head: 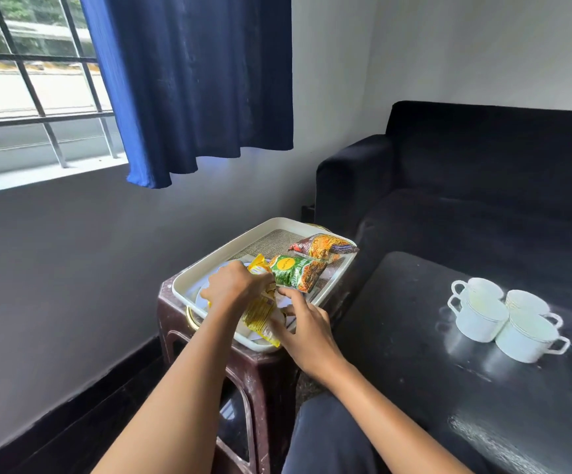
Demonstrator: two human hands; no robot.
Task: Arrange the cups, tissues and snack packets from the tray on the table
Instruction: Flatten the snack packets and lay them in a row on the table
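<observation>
Step in hand: removal of the snack packets from the tray [209, 258]. The 4 cups [503, 318] already stand grouped on the dark table [414, 336], well apart from the tray. The tray rests on a brown stool [260, 367] just beside the table.

Left hand [233, 289]: grip closed on the upper part of the yellow packet [260, 313], which hangs tilted over the near edge of the tray.

Right hand [306, 331]: fingers spread and not closed on anything. The index fingertip lies at the lower edge of the green packet [298, 273]; contact cannot be confirmed. The palm sits next to the lower end of the yellow packet.

A 3rd packet, orange and purple [323, 246], lies at the far right corner of the tray, touching or just beside the green packet. White items under the hands may be tissues or plates; they are too covered to identify.

Next move, as judged:
1. Close the right grip on the green packet.
2. Lift both packets clear of the tray rim.
3. Carry them right to bare table surface near the cups, without striking the cups.
4. Return for the 3rd packet and the tissues.
</observation>
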